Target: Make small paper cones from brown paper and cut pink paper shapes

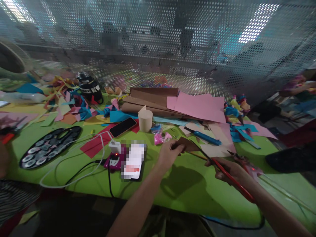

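Note:
My left hand [171, 152] pinches a small piece of brown paper [189, 144] above the green table. In my right hand [230, 172] is a pair of scissors [232, 177] with red handles, its dark blades reaching to the paper's right edge. Whether the blades are cutting into the paper I cannot tell. Just behind my hands lie a blue utility knife [207, 137] and a small plastic bag [159, 138] with pink bits. A thin yellowish stick [198, 155] shows under the paper.
A paper cup [145, 120], a dark phone [123, 127], a lit phone [134, 161] and a plugged charger [115, 147] with looping cables stand left. A black palette [50, 147] lies farther left. Brown and pink sheets [197, 106] are stacked before a perforated metal screen [158, 42]. Another person's arm [3, 158] shows at left.

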The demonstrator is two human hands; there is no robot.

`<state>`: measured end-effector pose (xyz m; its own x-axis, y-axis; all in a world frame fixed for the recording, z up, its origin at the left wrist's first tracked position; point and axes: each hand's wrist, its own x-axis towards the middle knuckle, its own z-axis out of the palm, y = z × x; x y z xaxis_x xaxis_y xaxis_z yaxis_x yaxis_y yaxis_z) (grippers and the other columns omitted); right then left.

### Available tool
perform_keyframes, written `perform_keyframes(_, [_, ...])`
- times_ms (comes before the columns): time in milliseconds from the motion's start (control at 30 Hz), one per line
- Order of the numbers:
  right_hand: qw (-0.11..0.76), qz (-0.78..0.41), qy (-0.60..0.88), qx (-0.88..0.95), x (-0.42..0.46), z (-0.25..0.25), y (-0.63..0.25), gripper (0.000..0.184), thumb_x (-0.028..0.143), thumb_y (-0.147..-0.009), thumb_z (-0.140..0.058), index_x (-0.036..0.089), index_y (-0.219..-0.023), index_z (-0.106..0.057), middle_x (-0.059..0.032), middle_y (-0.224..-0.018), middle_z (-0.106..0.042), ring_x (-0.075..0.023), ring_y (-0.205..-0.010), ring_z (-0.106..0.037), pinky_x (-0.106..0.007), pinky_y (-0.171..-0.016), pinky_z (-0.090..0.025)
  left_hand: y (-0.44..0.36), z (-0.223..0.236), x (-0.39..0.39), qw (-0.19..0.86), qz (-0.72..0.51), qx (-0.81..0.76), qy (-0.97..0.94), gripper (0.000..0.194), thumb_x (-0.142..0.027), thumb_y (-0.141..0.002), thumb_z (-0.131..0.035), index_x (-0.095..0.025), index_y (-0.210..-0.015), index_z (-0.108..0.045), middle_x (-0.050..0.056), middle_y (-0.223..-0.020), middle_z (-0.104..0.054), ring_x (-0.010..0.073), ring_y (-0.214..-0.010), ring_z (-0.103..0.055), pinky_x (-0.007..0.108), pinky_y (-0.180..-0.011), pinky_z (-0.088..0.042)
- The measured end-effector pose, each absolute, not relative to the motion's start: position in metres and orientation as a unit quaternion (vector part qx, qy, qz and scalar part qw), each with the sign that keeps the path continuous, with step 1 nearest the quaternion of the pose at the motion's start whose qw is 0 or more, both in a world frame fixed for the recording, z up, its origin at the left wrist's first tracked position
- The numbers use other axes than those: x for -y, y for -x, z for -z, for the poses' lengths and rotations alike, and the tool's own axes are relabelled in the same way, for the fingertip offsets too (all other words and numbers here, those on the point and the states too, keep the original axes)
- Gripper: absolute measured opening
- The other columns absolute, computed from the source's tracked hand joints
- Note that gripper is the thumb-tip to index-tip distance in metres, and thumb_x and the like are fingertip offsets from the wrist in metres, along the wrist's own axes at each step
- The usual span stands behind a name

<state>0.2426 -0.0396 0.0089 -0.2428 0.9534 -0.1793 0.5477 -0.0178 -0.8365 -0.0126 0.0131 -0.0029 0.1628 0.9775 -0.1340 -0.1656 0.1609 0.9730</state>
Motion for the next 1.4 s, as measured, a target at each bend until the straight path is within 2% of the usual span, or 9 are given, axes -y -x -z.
perform_keyframes(167, [0.235,-0.415,0.575,0.665,0.040,0.004,-0.253,0.054,0.069,-0.071,-0.072,0.021,-0.096,-0.076,0.0052,-0.055,-0.041,-0.0102,-0.045,-0.032,-0.025,-0.041,-0.025,0.012,0.003,-0.013,0.617,-0.460,-0.446,-0.457,0.014,-0.030,-0.081,-0.070,-0.016,-0.078,-0.070,0.003,-0.072,-0.068,0.0144,-0.065,-0.057,0.027,-0.062,-0.045])
perform_keyframes(467, [0.224,-0.367,0.594,0.680,0.042,-0.003,-0.251,0.045,0.062,-0.069,-0.075,0.023,-0.093,-0.078,0.0027,-0.057,-0.051,-0.0119,-0.048,-0.037,-0.025,-0.045,-0.032,0.011,0.009,-0.016,0.611,-0.455,-0.435,-0.479,0.017,-0.031,-0.083,-0.067,-0.016,-0.074,-0.066,0.000,-0.066,-0.063,0.0133,-0.061,-0.054,0.027,-0.061,-0.043])
perform_keyframes(667, [0.191,-0.320,0.623,0.687,0.045,-0.009,-0.249,0.038,0.053,-0.069,-0.072,0.024,-0.093,-0.080,0.0029,-0.055,-0.055,-0.0127,-0.046,-0.040,-0.025,-0.046,-0.037,0.014,0.008,-0.014,0.612,-0.437,-0.444,-0.488,0.020,-0.036,-0.083,-0.068,-0.016,-0.081,-0.068,0.002,-0.073,-0.066,0.0149,-0.067,-0.057,0.028,-0.066,-0.045])
perform_keyframes(800, [0.193,-0.307,0.635,0.682,0.045,-0.008,-0.248,0.035,0.052,-0.068,-0.072,0.025,-0.090,-0.080,0.0016,-0.060,-0.062,-0.0134,-0.046,-0.045,-0.025,-0.047,-0.039,0.013,0.009,-0.015,0.614,-0.440,-0.434,-0.491,0.023,-0.039,-0.082,-0.070,-0.016,-0.078,-0.067,0.000,-0.068,-0.063,0.0138,-0.063,-0.054,0.027,-0.063,-0.043])
perform_keyframes(933, [0.195,-0.310,0.624,0.691,0.044,-0.007,-0.249,0.042,0.059,-0.069,-0.072,0.024,-0.090,-0.080,-0.0004,-0.062,-0.064,-0.0145,-0.047,-0.048,-0.026,-0.047,-0.041,0.012,0.010,-0.017,0.620,-0.442,-0.422,-0.492,0.023,-0.038,-0.083,-0.068,-0.016,-0.078,-0.067,0.000,-0.066,-0.063,0.0131,-0.062,-0.053,0.026,-0.061,-0.042])
perform_keyframes(1200, [0.148,-0.316,0.586,0.731,0.046,-0.011,-0.253,0.055,0.061,-0.078,-0.065,0.023,-0.118,-0.073,0.0012,-0.064,-0.062,-0.0161,-0.052,-0.051,-0.026,-0.052,-0.042,0.012,0.006,-0.014,0.616,-0.431,-0.418,-0.510,0.025,-0.039,-0.081,-0.069,-0.017,-0.070,-0.063,-0.001,-0.062,-0.059,0.0129,-0.059,-0.052,0.027,-0.061,-0.040])
perform_keyframes(1400, [0.164,-0.305,0.600,0.721,0.044,-0.011,-0.249,0.054,0.067,-0.074,-0.066,0.024,-0.104,-0.078,0.0007,-0.062,-0.062,-0.0171,-0.052,-0.051,-0.028,-0.053,-0.044,0.012,0.004,-0.014,0.619,-0.423,-0.421,-0.510,0.022,-0.037,-0.081,-0.069,-0.017,-0.072,-0.065,-0.001,-0.064,-0.060,0.0134,-0.061,-0.052,0.027,-0.063,-0.040])
